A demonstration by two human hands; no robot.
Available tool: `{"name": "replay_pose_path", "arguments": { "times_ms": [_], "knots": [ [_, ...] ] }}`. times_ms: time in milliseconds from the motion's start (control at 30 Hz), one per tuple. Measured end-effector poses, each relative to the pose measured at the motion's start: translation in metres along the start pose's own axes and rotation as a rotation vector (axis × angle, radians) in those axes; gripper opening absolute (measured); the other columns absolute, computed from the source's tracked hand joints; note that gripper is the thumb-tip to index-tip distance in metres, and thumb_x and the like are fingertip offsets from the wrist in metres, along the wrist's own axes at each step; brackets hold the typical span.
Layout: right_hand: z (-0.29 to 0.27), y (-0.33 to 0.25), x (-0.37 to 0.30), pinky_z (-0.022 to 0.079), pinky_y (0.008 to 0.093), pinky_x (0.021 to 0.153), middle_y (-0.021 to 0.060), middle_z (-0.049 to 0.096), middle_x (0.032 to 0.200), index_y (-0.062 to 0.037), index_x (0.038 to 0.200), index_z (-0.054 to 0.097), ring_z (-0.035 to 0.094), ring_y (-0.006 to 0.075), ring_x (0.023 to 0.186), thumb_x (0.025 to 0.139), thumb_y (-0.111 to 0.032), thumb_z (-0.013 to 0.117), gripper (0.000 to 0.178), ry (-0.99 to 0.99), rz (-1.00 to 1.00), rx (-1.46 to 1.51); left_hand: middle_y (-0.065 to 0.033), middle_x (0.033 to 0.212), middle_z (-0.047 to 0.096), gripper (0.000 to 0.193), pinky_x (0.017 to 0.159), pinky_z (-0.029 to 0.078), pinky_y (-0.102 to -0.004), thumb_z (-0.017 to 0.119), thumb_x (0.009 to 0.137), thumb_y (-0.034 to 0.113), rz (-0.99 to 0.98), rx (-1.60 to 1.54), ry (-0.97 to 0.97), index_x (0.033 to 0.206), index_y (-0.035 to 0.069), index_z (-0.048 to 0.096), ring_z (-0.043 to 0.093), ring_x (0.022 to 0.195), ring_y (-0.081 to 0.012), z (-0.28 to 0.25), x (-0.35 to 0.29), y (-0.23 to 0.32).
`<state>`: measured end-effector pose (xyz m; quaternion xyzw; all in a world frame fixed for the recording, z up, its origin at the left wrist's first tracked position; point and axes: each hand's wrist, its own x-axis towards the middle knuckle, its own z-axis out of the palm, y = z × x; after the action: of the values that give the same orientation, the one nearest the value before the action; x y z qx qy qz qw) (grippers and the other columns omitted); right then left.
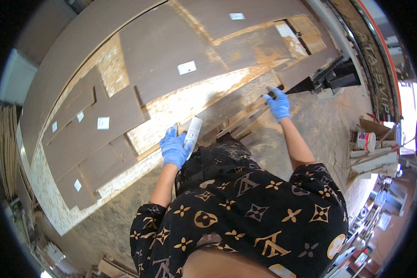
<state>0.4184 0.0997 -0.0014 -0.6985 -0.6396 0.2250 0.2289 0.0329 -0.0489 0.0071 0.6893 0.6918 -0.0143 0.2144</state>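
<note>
Board [236, 105] lies along the near side of dusty panels [160, 60], between a worker's blue-gloved hands: left hand [173, 148] against a white strip [194, 134], right hand [278, 104] by the board's edge, fingers parted; whether either grips cannot be told.

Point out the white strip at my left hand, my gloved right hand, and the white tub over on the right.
White strip [194, 133]: head view, middle of its face.
Gloved right hand [278, 104]: head view, back of the hand.
White tub [365, 141]: head view, middle of its visible outside.
</note>
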Motion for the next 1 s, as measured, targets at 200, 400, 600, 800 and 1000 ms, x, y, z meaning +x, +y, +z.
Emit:
{"name": "replay_pose_path", "arguments": {
  "times_ms": [200,400,600,800,1000],
  "knots": [
    [-0.005,-0.046,0.007,0.026,0.0478,0.101,0.0091,0.043,0.130,-0.0224,0.127,0.043,0.040,0.0271,0.118,0.068,-0.045,0.069,0.068,-0.238,-0.216,-0.805,-0.0091,0.134,0.039,0.038,0.092,0.029,-0.0484,0.054,0.075,0.037,-0.025,0.044,0.073,0.107,0.019,0.060,0.036,0.121,-0.0304,0.010,0.005,0.006],
    [0.010,-0.063,0.040,0.023,0.0477,0.101,0.0107,0.039,0.130,-0.0201,0.130,0.037,0.037,0.0273,0.120,0.061,-0.045,0.072,0.081,-0.599,-0.837,-0.720,-0.0141,0.122,0.051,0.041,0.093,0.034,-0.0425,0.057,0.078,0.033,-0.112,-0.253,0.331,0.112,0.009,0.058,0.047,0.111,-0.0296,0.033,0.006,-0.009],
    [0.023,-0.097,0.060,0.042,0.0419,0.086,0.0087,0.053,0.106,-0.0166,0.123,0.046,0.052,0.0276,0.097,0.066,-0.031,0.071,0.064,-0.881,-1.008,-0.498,-0.0227,0.109,0.057,0.046,0.088,0.041,-0.0387,0.057,0.081,0.028,-0.449,-0.630,0.647,0.113,-0.004,0.051,0.055,0.101,-0.0329,0.061,-0.024,-0.052],
    [-0.003,-0.151,0.086,0.040,0.0368,0.094,0.0144,0.049,0.118,-0.0147,0.126,0.045,0.046,0.0303,0.112,0.056,-0.028,0.080,0.079,-0.683,-0.940,0.036,-0.0015,0.102,0.058,0.031,0.081,0.040,-0.0244,0.056,0.086,0.017,-0.602,-1.485,0.953,0.112,0.001,0.054,0.050,0.091,-0.0094,0.044,-0.072,-0.056],
    [0.034,-0.269,0.101,0.039,0.0323,0.092,0.0111,0.054,0.113,0.0000,0.126,0.044,0.049,0.0220,0.106,0.065,-0.032,0.073,0.075,-1.254,-0.510,0.463,-0.0008,0.105,0.057,0.035,0.083,0.040,-0.0255,0.058,0.085,0.019,-0.700,-1.761,1.180,0.116,0.005,0.052,0.051,0.094,-0.0113,0.053,-0.090,-0.029]
  ]
}}
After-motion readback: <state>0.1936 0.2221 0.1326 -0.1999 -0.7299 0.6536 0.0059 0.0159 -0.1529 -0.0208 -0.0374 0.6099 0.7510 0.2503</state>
